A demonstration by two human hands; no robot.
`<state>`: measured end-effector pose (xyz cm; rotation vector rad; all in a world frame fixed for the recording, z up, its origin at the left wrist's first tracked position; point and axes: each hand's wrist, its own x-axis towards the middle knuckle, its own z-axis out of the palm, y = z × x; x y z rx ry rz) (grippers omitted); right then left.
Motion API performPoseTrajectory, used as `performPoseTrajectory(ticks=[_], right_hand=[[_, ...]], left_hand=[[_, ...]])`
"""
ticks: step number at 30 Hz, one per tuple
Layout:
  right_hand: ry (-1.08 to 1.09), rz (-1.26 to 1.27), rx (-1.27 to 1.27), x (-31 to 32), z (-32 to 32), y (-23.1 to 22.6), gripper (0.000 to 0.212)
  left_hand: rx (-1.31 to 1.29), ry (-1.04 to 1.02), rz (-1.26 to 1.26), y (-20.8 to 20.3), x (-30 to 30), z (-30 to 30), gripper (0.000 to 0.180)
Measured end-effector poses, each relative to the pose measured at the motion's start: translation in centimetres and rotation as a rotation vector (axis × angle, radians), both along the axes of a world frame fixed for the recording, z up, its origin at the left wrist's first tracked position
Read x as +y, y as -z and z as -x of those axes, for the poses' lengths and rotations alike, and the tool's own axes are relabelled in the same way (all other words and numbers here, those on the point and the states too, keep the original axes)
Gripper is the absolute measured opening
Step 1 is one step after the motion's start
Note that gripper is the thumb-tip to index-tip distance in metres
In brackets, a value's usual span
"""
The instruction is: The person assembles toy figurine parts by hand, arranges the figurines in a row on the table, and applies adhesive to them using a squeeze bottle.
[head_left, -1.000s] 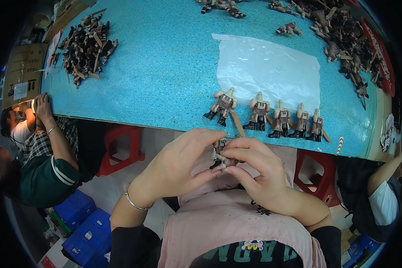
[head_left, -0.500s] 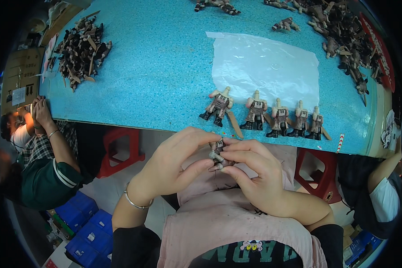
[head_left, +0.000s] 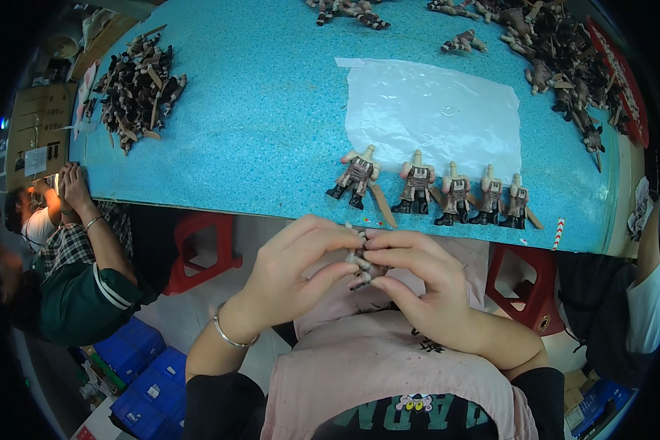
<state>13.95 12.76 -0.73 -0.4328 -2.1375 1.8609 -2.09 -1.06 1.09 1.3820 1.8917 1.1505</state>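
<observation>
Just off the table's front edge, my left hand (head_left: 298, 270) and my right hand (head_left: 425, 279) face each other, fingers closed on one small toy figure (head_left: 360, 259). Pale and brownish parts of it show between the fingertips; the rest is covered by my fingers. Beyond my hands, several headless figures with brown aprons and black boots lie in a row along the edge. The leftmost figure (head_left: 358, 176) has a flat brown blade-shaped piece (head_left: 383, 206) by its side. A clear plastic sheet (head_left: 433, 103) is spread behind the row.
Dark figure parts form a heap (head_left: 138, 92) at the far left and a larger heap (head_left: 565, 66) at the far right, by a red round tray (head_left: 617, 81). Red stools (head_left: 202, 253) stand below the table. A co-worker's hands (head_left: 72, 187) rest at the left edge.
Between my fingertips the small figure has turned slightly, and both hands have shifted a little. The co-worker's arm at the right has moved. The figures on the table lie as before.
</observation>
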Motion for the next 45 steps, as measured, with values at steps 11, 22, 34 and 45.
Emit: performPoseTrajectory(ticks=[11, 22, 34, 45], right_hand=[[0.025, 1.005, -0.127, 0.6, -1.7, -1.7, 0.031], [-0.039, 1.033, -0.105, 0.3, -2.1, -0.1, 0.021], [-0.139, 0.452, -0.056, 1.1, -1.1, -0.4, 0.01], [-0.08, 0.4, 0.101, 0.6, -0.7, 0.1, 0.022]], left_hand=[[0.038, -0.153, -0.338, -0.9, -1.0, -2.0, 0.046], [-0.187, -0.131, -0.119, -0.1, -2.0, -2.5, 0.029], [-1.041, -0.063, 0.019, -0.2, 0.7, -2.0, 0.018], [-0.89, -0.134, -0.126, 0.2, 1.1, -3.9, 0.029]])
